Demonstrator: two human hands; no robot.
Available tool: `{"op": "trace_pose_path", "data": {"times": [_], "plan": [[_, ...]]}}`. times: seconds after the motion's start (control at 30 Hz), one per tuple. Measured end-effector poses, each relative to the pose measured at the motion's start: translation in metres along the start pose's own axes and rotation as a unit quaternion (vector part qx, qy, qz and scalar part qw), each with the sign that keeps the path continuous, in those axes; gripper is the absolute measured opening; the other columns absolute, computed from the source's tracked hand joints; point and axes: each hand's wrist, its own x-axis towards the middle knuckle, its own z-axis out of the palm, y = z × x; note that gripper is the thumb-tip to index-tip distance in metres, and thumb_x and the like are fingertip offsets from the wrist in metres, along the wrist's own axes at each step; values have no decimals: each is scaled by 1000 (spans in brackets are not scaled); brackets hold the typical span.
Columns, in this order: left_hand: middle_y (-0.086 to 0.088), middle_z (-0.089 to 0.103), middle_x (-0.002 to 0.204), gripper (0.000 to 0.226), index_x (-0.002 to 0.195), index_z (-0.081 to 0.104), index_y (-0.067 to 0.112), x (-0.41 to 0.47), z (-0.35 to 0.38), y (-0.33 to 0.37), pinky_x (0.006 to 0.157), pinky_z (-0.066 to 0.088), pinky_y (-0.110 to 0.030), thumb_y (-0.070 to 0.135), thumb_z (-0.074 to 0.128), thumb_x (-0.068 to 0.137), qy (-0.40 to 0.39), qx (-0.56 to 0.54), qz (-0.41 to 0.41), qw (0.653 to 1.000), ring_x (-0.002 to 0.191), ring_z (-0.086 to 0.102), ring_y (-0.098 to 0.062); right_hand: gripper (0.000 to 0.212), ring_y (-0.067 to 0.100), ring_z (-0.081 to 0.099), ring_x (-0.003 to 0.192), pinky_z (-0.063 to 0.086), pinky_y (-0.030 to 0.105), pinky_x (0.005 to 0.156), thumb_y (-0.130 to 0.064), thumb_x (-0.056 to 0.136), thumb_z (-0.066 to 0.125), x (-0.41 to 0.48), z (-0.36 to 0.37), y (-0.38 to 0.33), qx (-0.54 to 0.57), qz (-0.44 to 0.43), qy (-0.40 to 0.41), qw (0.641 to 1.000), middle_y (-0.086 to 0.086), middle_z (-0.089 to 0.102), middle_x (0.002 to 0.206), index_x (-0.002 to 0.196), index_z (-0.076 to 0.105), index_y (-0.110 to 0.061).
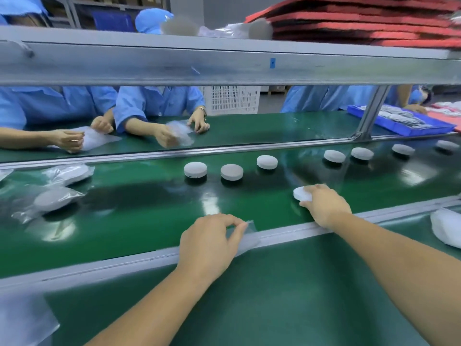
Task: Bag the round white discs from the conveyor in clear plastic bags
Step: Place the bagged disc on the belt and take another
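Note:
On the green conveyor belt (149,221), my right hand (324,204) grips a round white disc (301,193) at the belt's near side. My left hand (209,243) pinches a clear plastic bag (247,236) over the near metal rail (99,265). Several more white discs stand in a row further back on the belt, among them disc (195,169), disc (231,172) and disc (267,162). Two bagged discs (53,199) lie at the belt's left end.
Across the belt, workers in blue coats (159,101) handle bags. A grey overhead shelf (224,61) spans the line and carries red foam sheets (374,21). A blue tray (401,121) sits far right. White bags (446,228) lie at the right, clear plastic (22,318) at bottom left.

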Motion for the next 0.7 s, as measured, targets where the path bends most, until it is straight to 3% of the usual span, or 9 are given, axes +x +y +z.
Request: {"op": "trace_pose_path", "data": {"times": [0.1,0.17,0.2,0.27,0.33,0.47,0.57,0.63,0.7], "plan": [[38,67,98,19,92,69,51,-5,-14,-12,70,53,-23,61,53,92,-2,-17,-36,999,89,63,5,23,30,61,96,51,41,83,-28,107,48,-22,-14,-25,50,-122,58,990,0,64,119,128,57,-32],[40,66,96,19,89,68,51,-11,-27,-21,68,54,-24,62,52,91,10,-23,-52,998,84,62,6,20,21,59,109,47,36,93,-34,103,58,-52,-26,-45,154,-249,85,952,-12,68,115,122,64,-36],[40,66,95,19,88,68,51,-13,-35,-26,64,51,-22,63,52,90,20,-27,-61,998,78,60,8,22,15,53,116,40,33,97,-36,101,62,-70,-34,-58,140,-322,103,931,-18,68,116,123,65,-39],[38,66,87,20,88,70,50,-19,-49,-33,56,44,-21,62,54,90,35,-51,-81,995,64,55,9,25,11,47,116,35,31,96,-41,101,59,-103,-43,-80,100,-436,121,886,-23,65,119,125,65,-40],[36,68,84,17,87,73,46,-28,-60,-38,58,47,-24,56,60,91,40,-114,-91,989,66,59,4,29,15,53,108,42,29,93,-42,102,55,-131,-51,-97,141,-478,103,861,-16,64,120,126,68,-32],[30,72,90,14,98,79,37,-52,-81,-34,70,44,-5,40,66,94,-54,-326,-40,943,81,65,8,22,6,64,99,48,21,91,-32,92,74,-171,-59,-125,275,-434,93,853,-15,72,106,113,78,-26],[17,74,110,43,117,70,40,-74,-92,-32,84,51,-14,44,80,76,-128,-405,7,905,99,68,0,16,-2,66,98,48,17,89,-33,83,84,-189,-57,-145,461,-313,43,829,-25,74,97,95,79,-42],[16,70,115,52,119,63,47,-82,-90,-30,83,57,-28,45,83,71,-69,-394,-23,916,102,70,-11,7,-7,55,123,46,21,100,-49,87,75,-191,-55,-160,499,-284,0,818,-30,71,109,92,79,-47],[16,71,109,36,114,62,48,-84,-91,-27,68,60,-30,44,79,82,23,-411,-63,909,93,72,-14,17,-12,40,138,46,19,103,-59,86,70,-192,-53,-176,504,-310,-95,801,-36,64,122,102,77,-54]]}}
